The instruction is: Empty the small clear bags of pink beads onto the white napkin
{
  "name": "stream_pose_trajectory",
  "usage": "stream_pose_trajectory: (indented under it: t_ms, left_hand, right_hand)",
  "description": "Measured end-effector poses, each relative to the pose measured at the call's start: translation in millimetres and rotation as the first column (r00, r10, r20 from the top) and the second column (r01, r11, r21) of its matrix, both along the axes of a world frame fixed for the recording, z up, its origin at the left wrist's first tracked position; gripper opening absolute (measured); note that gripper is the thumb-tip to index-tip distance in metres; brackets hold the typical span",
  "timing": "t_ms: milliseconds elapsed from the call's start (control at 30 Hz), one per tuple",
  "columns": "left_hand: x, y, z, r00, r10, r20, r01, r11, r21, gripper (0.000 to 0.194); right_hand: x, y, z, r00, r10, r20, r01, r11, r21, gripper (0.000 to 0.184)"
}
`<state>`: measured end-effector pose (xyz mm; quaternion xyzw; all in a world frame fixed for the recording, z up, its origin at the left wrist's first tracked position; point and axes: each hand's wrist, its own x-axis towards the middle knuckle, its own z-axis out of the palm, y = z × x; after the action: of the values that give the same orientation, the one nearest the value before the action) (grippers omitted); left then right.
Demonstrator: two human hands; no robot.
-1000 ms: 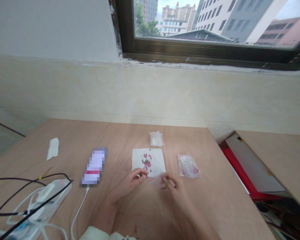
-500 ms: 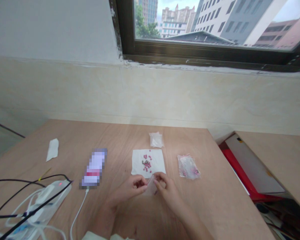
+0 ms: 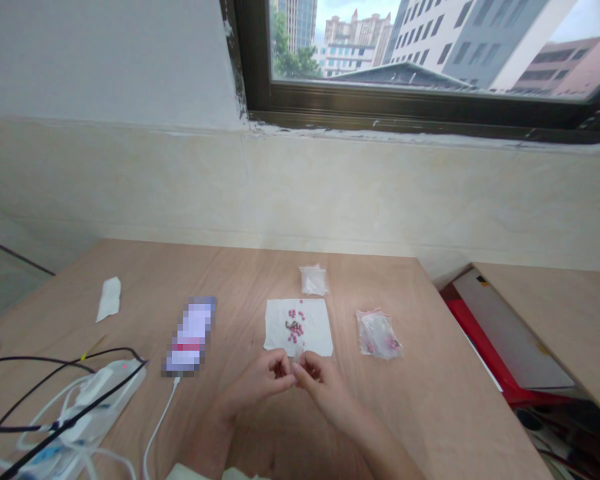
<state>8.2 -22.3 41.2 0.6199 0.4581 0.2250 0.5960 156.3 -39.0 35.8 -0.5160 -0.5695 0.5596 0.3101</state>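
My left hand [image 3: 267, 377] and my right hand [image 3: 323, 381] meet at the near edge of a white paper sheet [image 3: 273, 331], thumbs and forefingers pinched together. Between their fingertips is a small clear plastic bag [image 3: 299, 349], mostly hidden by the fingers; a bit of it sticks up over the paper. Several pink beads [image 3: 297, 328] lie scattered on the sheet, with small dark metal pieces [image 3: 292, 325] among them. To the right rests a clear zip bag [image 3: 379, 335] with some pink beads inside. Another small clear bag [image 3: 313, 280] with whitish contents lies behind the paper.
A phone [image 3: 190, 335] with a blurred screen lies on the left, joined to a white cable [image 3: 155, 427]. Beyond it are a power strip [image 3: 103, 400] with tangled cords and a white paper scrap [image 3: 109, 299]. A second desk with a red folder [image 3: 473, 333] stands at right.
My right hand has moved left until its fingertips meet my left hand's. The small plastic bag, stretched between the hands earlier, is now bunched at the fingertips and mostly covered.
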Motion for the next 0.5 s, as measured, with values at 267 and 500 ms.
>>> stream_pose_trajectory:
  t_ms: [267, 500]
  left_hand:
    - [1, -3, -11.2, 0.984, -0.033, 0.176, 0.056, 0.990, -0.128, 0.020]
    - [8, -3, -8.6, 0.984, 0.026, 0.174, -0.003, 0.992, -0.128, 0.019]
  right_hand:
    - [9, 3, -4.5, 0.996, 0.025, -0.090, -0.028, 0.999, -0.031, 0.029]
    - [6, 2, 3.1, 0.998, 0.028, -0.063, -0.032, 0.997, -0.063, 0.018]
